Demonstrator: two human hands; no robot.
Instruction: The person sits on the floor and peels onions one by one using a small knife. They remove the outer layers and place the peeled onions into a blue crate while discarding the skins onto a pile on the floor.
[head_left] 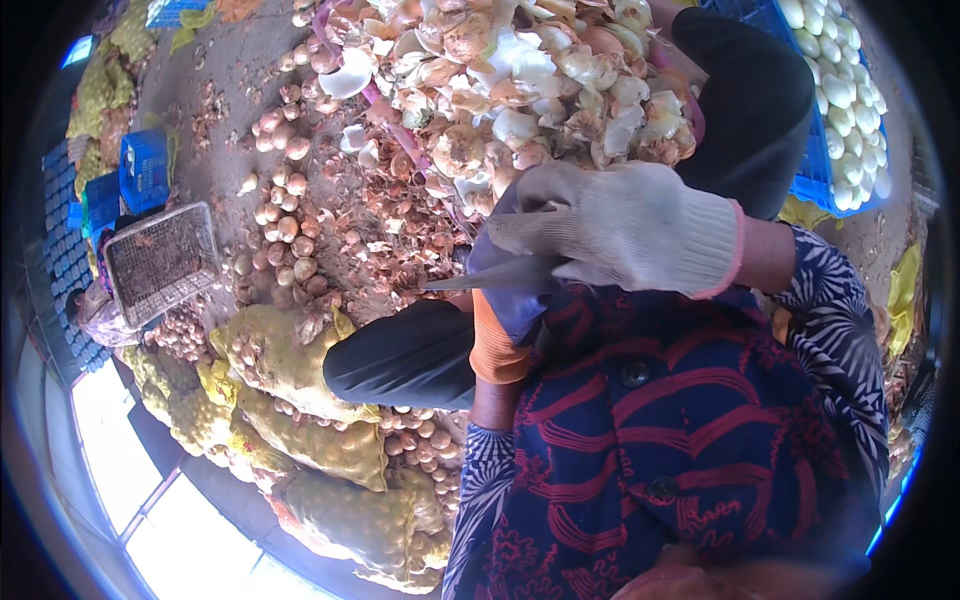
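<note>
My right hand (pixel 655 230), in a white knit glove, is closed around a knife (pixel 490 276) whose blade points left. Close against it is my left hand (pixel 515 308), wearing a purple-blue glove with an orange cuff. The right glove covers the left fingers, so whatever they hold is hidden. Just beyond both hands, between my knees, rises a heap of onion skins and trimmings (pixel 530 85). A pinkish-purple rim (pixel 395 128) shows along the heap's left side.
Unpeeled onions (pixel 285 215) and loose skins lie on the floor at left. Full yellow mesh sacks (pixel 350 510) rest nearer. A blue crate (pixel 815 160) of peeled onions stands at far right. Far left are a grey crate (pixel 160 260) and another person (pixel 105 315).
</note>
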